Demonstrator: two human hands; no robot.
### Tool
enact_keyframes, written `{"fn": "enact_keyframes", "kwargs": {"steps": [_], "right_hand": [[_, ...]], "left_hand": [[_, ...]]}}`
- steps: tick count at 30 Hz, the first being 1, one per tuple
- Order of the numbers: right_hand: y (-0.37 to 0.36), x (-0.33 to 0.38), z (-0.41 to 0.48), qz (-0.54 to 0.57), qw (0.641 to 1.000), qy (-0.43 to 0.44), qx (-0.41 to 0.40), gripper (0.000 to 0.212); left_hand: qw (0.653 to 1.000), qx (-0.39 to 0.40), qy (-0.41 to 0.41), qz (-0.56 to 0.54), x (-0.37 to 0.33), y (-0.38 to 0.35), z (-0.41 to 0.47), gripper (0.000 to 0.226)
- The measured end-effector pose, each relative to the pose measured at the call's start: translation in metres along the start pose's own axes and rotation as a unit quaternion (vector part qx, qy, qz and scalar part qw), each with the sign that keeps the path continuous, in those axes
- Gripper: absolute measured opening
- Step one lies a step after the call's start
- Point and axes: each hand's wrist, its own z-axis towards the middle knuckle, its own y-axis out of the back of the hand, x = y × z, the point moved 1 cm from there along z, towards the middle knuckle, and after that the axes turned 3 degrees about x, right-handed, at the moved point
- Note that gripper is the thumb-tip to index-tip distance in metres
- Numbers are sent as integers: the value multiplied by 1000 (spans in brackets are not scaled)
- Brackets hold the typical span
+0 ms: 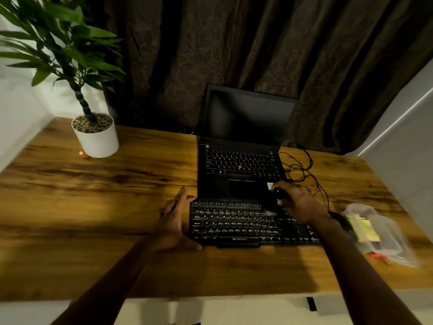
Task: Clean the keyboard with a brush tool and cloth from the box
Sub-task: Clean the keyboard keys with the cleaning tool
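A black keyboard (pixel 234 224) lies on the wooden desk (pixel 93 207) in front of an open laptop. My right hand (pixel 297 202) is closed around a dark brush tool (pixel 280 194), whose pale bristles (pixel 269 212) touch the upper right keys. My left hand (pixel 174 221) rests flat against the keyboard's left edge, fingers apart, holding nothing. A clear plastic box (pixel 384 233) with a yellow cloth (pixel 365 229) inside stands to the right of the keyboard.
The black laptop (pixel 241 146) stands open behind the keyboard, screen dark. Black cables (pixel 302 167) trail at its right. A potted plant in a white pot (pixel 97 139) stands at the far left. Dark curtains hang behind the desk.
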Motion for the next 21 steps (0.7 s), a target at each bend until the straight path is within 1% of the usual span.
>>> {"fn": "enact_keyframes", "kwargs": {"steps": [2,4,6,8,10,13,18,21], "right_hand": [[-9,9,2,32,999,13,15,56],[-13,14,4,25,999,24,15,62],[-9,12,4,22,999,24,12,58],[-3,3,1,17,1000,11,16,55],[1,-8,-2,-9,1000,-12,14,59],[0,-11,-5,-28,999,-16,5,61],[-11,15,-1,19,1000,4,7,63],[-11,20,2,57,998,21,10,60]], "left_hand": [[1000,3,0,-2,-1,0,0,152],[1000,6,2,-4,-2,1,-1,151],[1000,10,2,-1,-3,1,-1,150],[1000,11,4,6,-3,1,0,155],[1000,13,5,8,-3,1,-1,156],[1000,11,9,13,-4,1,-2,153],[1000,8,10,23,-2,0,0,154],[1000,9,9,20,-2,0,0,155]]}}
